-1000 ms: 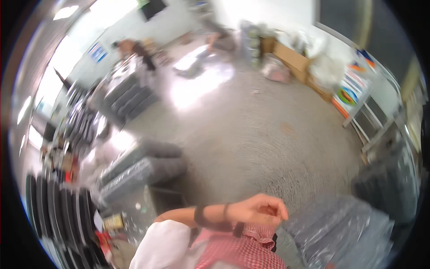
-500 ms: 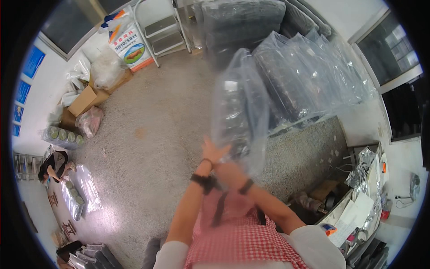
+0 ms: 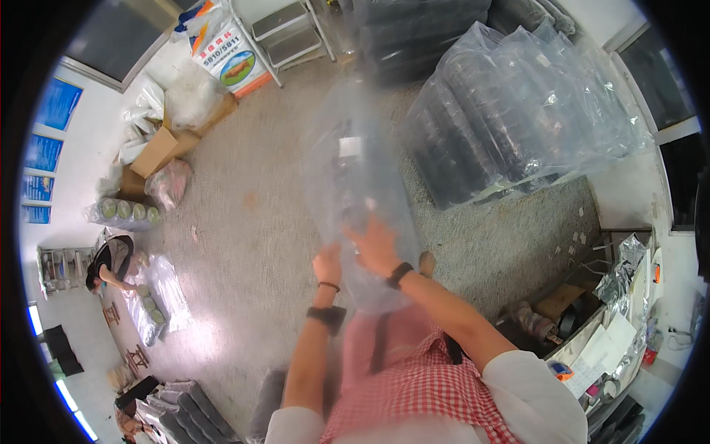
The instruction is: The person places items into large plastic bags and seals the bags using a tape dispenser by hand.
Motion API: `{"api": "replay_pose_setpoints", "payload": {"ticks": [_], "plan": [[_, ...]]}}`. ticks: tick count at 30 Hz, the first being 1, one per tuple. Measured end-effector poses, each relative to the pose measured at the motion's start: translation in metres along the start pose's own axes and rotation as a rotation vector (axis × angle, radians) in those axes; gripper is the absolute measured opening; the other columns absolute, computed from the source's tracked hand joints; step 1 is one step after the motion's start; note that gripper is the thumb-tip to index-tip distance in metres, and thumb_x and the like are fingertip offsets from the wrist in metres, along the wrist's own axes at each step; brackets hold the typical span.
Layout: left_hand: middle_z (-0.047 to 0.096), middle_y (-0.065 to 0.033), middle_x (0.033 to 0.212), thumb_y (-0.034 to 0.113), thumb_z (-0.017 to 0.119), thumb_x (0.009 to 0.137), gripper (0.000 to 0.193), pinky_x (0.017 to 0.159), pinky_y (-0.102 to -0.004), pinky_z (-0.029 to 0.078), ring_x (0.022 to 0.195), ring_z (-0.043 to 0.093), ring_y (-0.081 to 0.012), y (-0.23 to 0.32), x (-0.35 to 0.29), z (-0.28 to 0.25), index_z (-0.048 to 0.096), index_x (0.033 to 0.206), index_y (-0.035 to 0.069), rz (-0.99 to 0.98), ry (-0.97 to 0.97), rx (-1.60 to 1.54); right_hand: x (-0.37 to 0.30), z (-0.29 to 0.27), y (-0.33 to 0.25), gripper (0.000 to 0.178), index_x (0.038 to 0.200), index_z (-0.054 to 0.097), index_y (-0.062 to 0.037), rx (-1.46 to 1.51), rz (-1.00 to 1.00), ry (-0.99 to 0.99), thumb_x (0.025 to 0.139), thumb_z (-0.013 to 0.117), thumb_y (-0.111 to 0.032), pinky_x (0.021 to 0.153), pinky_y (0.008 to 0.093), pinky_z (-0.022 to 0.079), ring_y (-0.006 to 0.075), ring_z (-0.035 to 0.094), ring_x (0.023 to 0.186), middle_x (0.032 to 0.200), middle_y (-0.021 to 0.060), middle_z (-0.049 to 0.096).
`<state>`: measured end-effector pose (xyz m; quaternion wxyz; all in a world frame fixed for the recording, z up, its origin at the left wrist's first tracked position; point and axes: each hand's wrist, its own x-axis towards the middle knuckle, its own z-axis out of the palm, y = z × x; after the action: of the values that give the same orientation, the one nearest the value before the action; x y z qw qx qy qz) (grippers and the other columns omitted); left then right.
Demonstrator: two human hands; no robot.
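A long clear plastic bag (image 3: 360, 177) stands in front of me, blurred by motion, with a white label near its far end. Something dark shows faintly through the plastic. At the bag's near left edge, the fingers of my left hand (image 3: 327, 266) are curled on the plastic. Over the near middle of the bag lies my right hand (image 3: 377, 248), fingers spread, touching its face. A dark band circles each wrist.
Bagged dark bundles (image 3: 510, 111) stand in a row at the right. A step stool (image 3: 288, 44) and an open cardboard box (image 3: 151, 152) are along the far left. Another person (image 3: 115, 259) bends over a bundle at the left. A cluttered bench (image 3: 614, 340) runs along the right.
The bag has shifted left, away from the row of bundles. My hands, close together before, are now apart, with the right one farther up on the bag.
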<state>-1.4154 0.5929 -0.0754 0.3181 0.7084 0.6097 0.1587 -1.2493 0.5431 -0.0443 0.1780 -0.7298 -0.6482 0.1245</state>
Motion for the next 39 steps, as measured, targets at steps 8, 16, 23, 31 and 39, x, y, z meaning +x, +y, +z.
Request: {"api": "replay_pose_setpoints", "payload": {"ticks": [8, 16, 23, 31, 39], "plan": [[0.054, -0.0120, 0.060, 0.022, 0.050, 0.093, 0.028, 0.053, -0.0334, 0.040, 0.052, 0.051, -0.0184, 0.006, -0.042, -0.040, 0.062, 0.078, 0.001, 0.060, 0.079, -0.251, -0.059, -0.026, 0.093, 0.015, 0.061, 0.054, -0.0016, 0.059, 0.274, 0.151, 0.072, 0.057, -0.011, 0.048, 0.0391, 0.041, 0.0245, 0.048, 0.045, 0.049, 0.0118, 0.044], [0.046, -0.0094, 0.054, 0.022, 0.051, 0.094, 0.030, 0.048, -0.0320, 0.035, 0.050, 0.044, -0.0131, 0.015, -0.141, -0.074, 0.058, 0.073, 0.001, 0.076, 0.023, -0.297, -0.155, -0.121, 0.095, 0.026, 0.060, 0.034, -0.0021, 0.455, 0.473, 0.216, 0.063, 0.059, -0.001, 0.045, 0.0301, 0.027, 0.0124, 0.029, 0.049, 0.051, 0.0046, 0.031], [0.058, -0.0198, 0.067, 0.022, 0.049, 0.092, 0.029, 0.053, -0.0377, 0.042, 0.057, 0.056, -0.0276, -0.005, -0.245, -0.039, 0.060, 0.079, -0.002, -0.335, 0.044, -0.247, -0.270, -0.131, 0.138, 0.021, 0.061, 0.040, -0.0014, 0.449, 0.405, -0.054, 0.064, 0.061, -0.004, 0.047, 0.0302, 0.036, 0.0163, 0.043, 0.048, 0.052, 0.0104, 0.044], [0.059, -0.0140, 0.094, 0.012, 0.056, 0.085, 0.021, 0.073, -0.0392, 0.047, 0.083, 0.057, -0.0322, 0.012, -0.265, -0.041, 0.055, 0.105, 0.006, -0.052, 0.203, 0.660, -0.248, -0.158, 0.143, 0.055, 0.111, 0.048, -0.0040, -0.039, 0.376, -0.204, 0.063, 0.073, -0.014, 0.063, 0.0426, 0.050, 0.0374, 0.060, 0.076, 0.090, 0.0189, 0.059], [0.035, -0.0150, 0.140, 0.017, 0.067, 0.077, 0.052, 0.097, -0.0439, 0.038, 0.123, 0.038, -0.0360, 0.079, -0.096, 0.078, 0.052, 0.127, 0.017, 0.330, -0.142, 0.111, -0.120, -0.089, 0.189, 0.077, 0.141, 0.027, -0.0044, -0.208, 0.474, 0.058, 0.077, 0.068, -0.021, 0.066, 0.0396, 0.050, 0.0324, 0.060, 0.083, 0.097, 0.0164, 0.057]]}}
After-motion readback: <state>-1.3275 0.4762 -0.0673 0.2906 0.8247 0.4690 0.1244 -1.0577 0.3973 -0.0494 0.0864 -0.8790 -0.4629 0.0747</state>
